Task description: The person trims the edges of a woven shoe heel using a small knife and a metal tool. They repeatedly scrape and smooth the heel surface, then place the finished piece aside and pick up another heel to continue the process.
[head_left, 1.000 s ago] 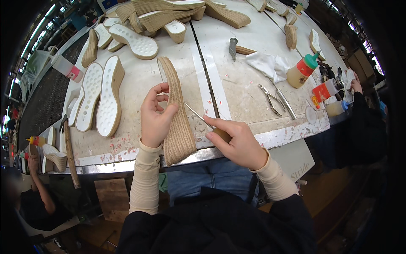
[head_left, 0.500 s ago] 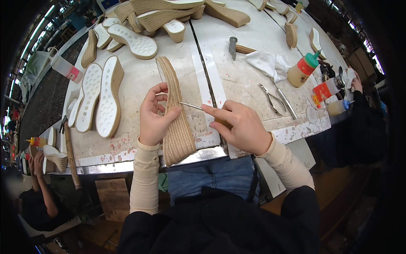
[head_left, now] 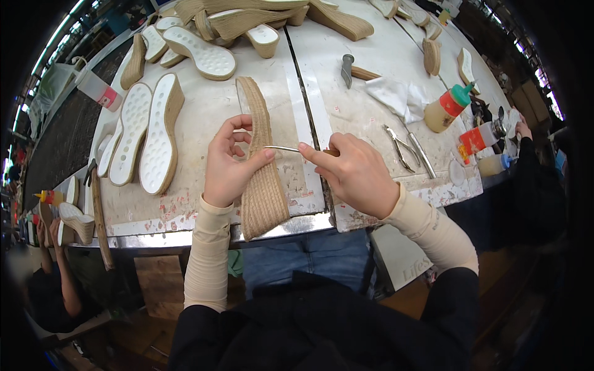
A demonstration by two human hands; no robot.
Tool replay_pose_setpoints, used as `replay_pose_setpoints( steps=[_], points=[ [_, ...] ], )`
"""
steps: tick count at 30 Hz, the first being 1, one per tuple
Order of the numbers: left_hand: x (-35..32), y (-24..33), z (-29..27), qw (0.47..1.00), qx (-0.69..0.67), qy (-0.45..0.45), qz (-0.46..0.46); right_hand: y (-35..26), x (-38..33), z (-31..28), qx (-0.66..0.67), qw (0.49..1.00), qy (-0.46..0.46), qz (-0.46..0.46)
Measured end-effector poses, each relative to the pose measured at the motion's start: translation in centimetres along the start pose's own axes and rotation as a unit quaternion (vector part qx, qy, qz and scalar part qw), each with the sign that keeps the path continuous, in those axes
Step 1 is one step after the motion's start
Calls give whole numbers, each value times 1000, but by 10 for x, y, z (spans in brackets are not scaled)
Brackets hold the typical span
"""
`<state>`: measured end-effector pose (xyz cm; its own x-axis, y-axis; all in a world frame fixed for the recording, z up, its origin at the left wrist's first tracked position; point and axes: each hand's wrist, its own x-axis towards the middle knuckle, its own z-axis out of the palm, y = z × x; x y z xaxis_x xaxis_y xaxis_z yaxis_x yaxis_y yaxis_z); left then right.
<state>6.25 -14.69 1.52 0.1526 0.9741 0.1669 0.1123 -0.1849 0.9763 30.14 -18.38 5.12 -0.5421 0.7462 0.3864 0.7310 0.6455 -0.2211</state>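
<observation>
A wedge shoe sole wrapped in tan braided rope stands on its edge at the near side of the table. My left hand grips it around the middle, thumb on the rope side and fingers behind. In my right hand is an awl with a thin metal shaft and a wooden handle mostly hidden by the fingers. My index finger lies along the shaft. The awl's tip meets the rope side beside my left thumb; whether it goes into the rope cannot be seen.
White-topped wedge soles lie at left, with more heaped at the back. A hammer, white cloth, pliers, metal rod and glue bottle lie right. Another hammer overhangs the left edge. Other people's hands show at both sides.
My right hand has risen slightly, and the awl's shaft now lies nearly level instead of slanting down to the right. My left hand keeps its hold on the wedge sole.
</observation>
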Motion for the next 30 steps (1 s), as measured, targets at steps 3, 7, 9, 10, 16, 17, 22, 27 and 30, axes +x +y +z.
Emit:
replay_pose_setpoints(
  steps=[3,7,9,10,16,17,22,27,30],
  points=[
    [0,1,1,1000,10,6,29,0,-5,-5,74,996,-29,36],
    [0,0,-4,999,-30,-18,0,-5,-20,-14,163,982,-44,89],
    [-4,-1,-7,999,-13,-30,20,-9,-26,-15,226,965,-39,129],
    [-7,-2,-7,998,-64,-29,10,-11,-27,-16,224,967,-32,118],
    [-22,-5,-4,983,-184,9,-7,-18,-21,-13,189,977,-44,90],
    [-22,-6,-2,986,-166,25,2,-20,-19,-11,193,976,-42,89],
    [-15,-7,-4,982,-174,65,-34,-24,-15,-3,197,976,-27,85],
    [-15,-9,-2,961,-256,100,-20,-22,-17,3,214,973,-13,90],
    [-20,-12,5,980,-170,95,34,-20,-20,6,180,978,-14,101]
  ],
)
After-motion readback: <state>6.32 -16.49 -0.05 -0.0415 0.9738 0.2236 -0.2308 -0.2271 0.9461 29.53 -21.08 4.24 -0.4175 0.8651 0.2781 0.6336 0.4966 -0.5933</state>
